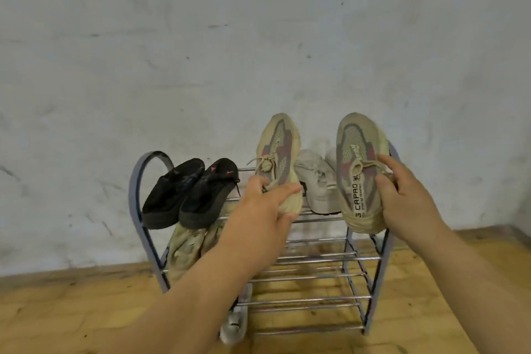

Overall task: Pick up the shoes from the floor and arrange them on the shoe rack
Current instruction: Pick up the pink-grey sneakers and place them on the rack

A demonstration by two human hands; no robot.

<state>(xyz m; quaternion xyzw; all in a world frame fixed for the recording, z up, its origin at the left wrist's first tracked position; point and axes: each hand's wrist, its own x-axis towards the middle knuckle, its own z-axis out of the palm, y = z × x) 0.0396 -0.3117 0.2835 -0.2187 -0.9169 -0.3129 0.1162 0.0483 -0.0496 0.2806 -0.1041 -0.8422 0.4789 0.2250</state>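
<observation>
Beige sneakers, two by my count, both held toe-up over the shoe rack (133, 195): the left hand (264, 210) grips the left beige sneaker (277, 152) at its heel, the right hand (405, 195) clasps the right beige sneaker (355, 181). Between the two sets of fingers sits a white sneaker (317, 184); left of the left fingers, two black shoes (169, 195) rest on the top tier.

Left beige knit sneaker (277, 158) and right beige knit sneaker (357, 169): both held toes up above top tier of chrome-bar shoe rack (316, 258). Black slip-on pair (198, 195) on top tier, left end.
</observation>
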